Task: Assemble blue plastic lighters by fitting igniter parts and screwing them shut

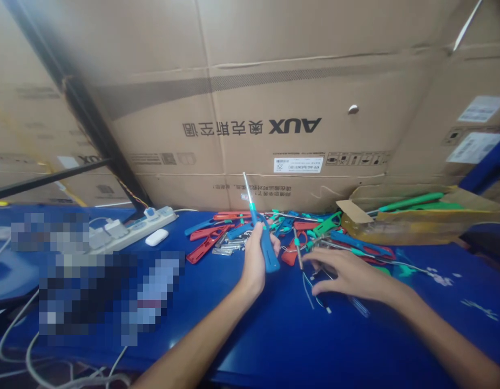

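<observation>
My left hand (pixel 256 259) is closed round a blue long-reach lighter (pixel 268 251), whose thin metal tube points up and away from me. To its right, my right hand (pixel 345 273) hovers low over the table with thumb and fingers apart. Close to those fingertips lies a metal tube with thin wires (pixel 299 254) trailing from its near end. Whether the fingertips touch it I cannot tell. Behind both hands spreads a heap of red, blue and green lighter parts, among them a red handle half (pixel 207 246) and a green one (pixel 328 224).
A cardboard box (pixel 412 233) holding green pieces stands at the back right of the blue table (pixel 250 346). On the left are a white power strip (pixel 132 229) with plugs, a white earbud case (pixel 156 237) and blurred-out items. Large cartons (pixel 250 97) wall off the back.
</observation>
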### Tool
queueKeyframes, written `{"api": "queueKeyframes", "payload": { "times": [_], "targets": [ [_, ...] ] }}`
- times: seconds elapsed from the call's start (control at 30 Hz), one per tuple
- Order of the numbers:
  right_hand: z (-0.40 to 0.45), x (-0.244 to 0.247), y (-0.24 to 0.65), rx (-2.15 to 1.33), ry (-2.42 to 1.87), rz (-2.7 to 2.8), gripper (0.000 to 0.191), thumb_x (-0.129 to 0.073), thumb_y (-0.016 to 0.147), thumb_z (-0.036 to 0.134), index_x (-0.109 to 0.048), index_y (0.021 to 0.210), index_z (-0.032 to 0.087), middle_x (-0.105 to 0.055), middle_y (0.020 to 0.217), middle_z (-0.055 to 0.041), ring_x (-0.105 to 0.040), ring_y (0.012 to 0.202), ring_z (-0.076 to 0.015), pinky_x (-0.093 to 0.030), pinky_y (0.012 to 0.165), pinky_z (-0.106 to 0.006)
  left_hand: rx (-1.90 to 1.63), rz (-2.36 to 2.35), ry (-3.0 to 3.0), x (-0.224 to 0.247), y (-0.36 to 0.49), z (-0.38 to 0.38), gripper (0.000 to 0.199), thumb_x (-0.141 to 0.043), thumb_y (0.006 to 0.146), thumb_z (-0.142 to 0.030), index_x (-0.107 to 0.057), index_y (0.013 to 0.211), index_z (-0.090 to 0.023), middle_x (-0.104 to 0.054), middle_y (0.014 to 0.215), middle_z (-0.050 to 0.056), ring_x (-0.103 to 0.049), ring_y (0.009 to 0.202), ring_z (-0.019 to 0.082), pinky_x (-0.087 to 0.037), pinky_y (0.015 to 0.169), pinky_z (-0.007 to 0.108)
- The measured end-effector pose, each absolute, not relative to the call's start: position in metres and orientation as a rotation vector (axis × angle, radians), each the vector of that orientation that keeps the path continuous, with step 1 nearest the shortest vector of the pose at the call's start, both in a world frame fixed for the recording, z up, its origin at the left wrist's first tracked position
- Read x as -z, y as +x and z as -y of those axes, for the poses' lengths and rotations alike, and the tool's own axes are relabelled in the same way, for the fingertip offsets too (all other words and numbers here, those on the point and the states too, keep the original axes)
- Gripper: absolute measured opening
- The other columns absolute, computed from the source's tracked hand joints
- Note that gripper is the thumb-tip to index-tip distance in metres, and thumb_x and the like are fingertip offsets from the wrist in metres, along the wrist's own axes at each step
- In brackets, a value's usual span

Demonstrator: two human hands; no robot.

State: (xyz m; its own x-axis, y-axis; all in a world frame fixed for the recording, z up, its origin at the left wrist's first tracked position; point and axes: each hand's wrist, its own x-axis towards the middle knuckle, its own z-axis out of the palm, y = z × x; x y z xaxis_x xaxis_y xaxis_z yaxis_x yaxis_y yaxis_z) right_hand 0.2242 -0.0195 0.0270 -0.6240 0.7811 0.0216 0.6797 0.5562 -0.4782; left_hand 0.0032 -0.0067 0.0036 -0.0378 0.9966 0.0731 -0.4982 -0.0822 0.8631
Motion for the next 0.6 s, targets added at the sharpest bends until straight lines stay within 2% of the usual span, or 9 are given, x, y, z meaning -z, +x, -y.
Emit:
{"api": "queueKeyframes", "payload": {
  "times": [0.07,0.13,0.2,0.3,0.4,0.53,0.6],
  "targets": [
    [0.020,-0.031,0.229,-0.741,-1.197,2.550,0.052,-0.072,0.079,0.065,-0.068,0.113,0.027,-0.069,0.099,-0.0017,-0.060,0.083,-0.0191,-0.041,0.070,-0.027,-1.493,-0.786,0.889,-0.003,0.004,0.007,0.047,-0.050,0.095,-0.059,-0.061,0.098,-0.014,-0.053,0.054,-0.002,-0.042,0.046,0.010,-0.034,0.045,0.020],
    [0.018,-0.033,0.234,-0.876,-1.231,2.569,0.048,-0.071,0.080,0.066,-0.070,0.104,0.024,-0.068,0.088,-0.0006,-0.059,0.074,-0.0170,-0.040,0.064,-0.026,-1.501,-0.788,0.890,-0.004,0.004,0.008,0.047,-0.049,0.096,-0.059,-0.061,0.095,-0.014,-0.051,0.053,-0.002,-0.042,0.046,0.010,-0.034,0.044,0.020],
    [0.017,-0.032,0.236,-0.923,-1.296,2.588,0.046,-0.070,0.082,0.065,-0.071,0.103,0.024,-0.066,0.078,0.0004,-0.058,0.067,-0.0158,-0.037,0.060,-0.025,-1.518,-0.780,0.870,-0.006,0.003,0.008,0.047,-0.051,0.095,-0.060,-0.062,0.100,-0.014,-0.051,0.054,-0.003,-0.042,0.046,0.010,-0.034,0.043,0.020],
    [0.019,-0.031,0.234,-0.719,-1.352,2.622,0.042,-0.066,0.087,0.061,-0.071,0.105,0.023,-0.068,0.076,-0.0005,-0.059,0.067,-0.0170,-0.035,0.061,-0.027,-1.536,-0.741,0.837,-0.011,0.002,0.010,0.047,-0.053,0.095,-0.058,-0.062,0.107,-0.014,-0.050,0.053,-0.004,-0.042,0.045,0.010,-0.034,0.043,0.019],
    [0.022,-0.032,0.232,-0.570,-1.328,2.658,0.032,-0.060,0.094,0.052,-0.071,0.098,0.023,-0.070,0.080,-0.0022,-0.061,0.073,-0.0183,-0.036,0.065,-0.028,-1.527,-0.706,0.820,-0.014,0.000,0.011,0.047,-0.052,0.095,-0.058,-0.063,0.105,-0.014,-0.049,0.052,-0.004,-0.042,0.044,0.010,-0.034,0.043,0.019],
    [0.022,-0.035,0.239,-0.917,-1.361,2.660,0.031,-0.064,0.089,0.052,-0.072,0.090,0.021,-0.069,0.073,-0.0001,-0.059,0.063,-0.0144,-0.035,0.057,-0.024,-1.513,-0.688,0.777,-0.016,0.000,0.011,0.049,-0.057,0.092,-0.060,-0.062,0.109,-0.014,-0.050,0.054,-0.004,-0.043,0.044,0.010,-0.035,0.043,0.019],
    [0.021,-0.037,0.246,-0.977,-1.425,2.606,0.035,-0.063,0.089,0.054,-0.070,0.082,0.020,-0.067,0.069,0.0005,-0.056,0.060,-0.0130,-0.034,0.054,-0.023,-1.517,-0.695,0.771,-0.017,0.000,0.011,0.049,-0.057,0.092,-0.060,-0.061,0.109,-0.014,-0.051,0.054,-0.004,-0.043,0.045,0.010,-0.034,0.043,0.019]
  ]
}}
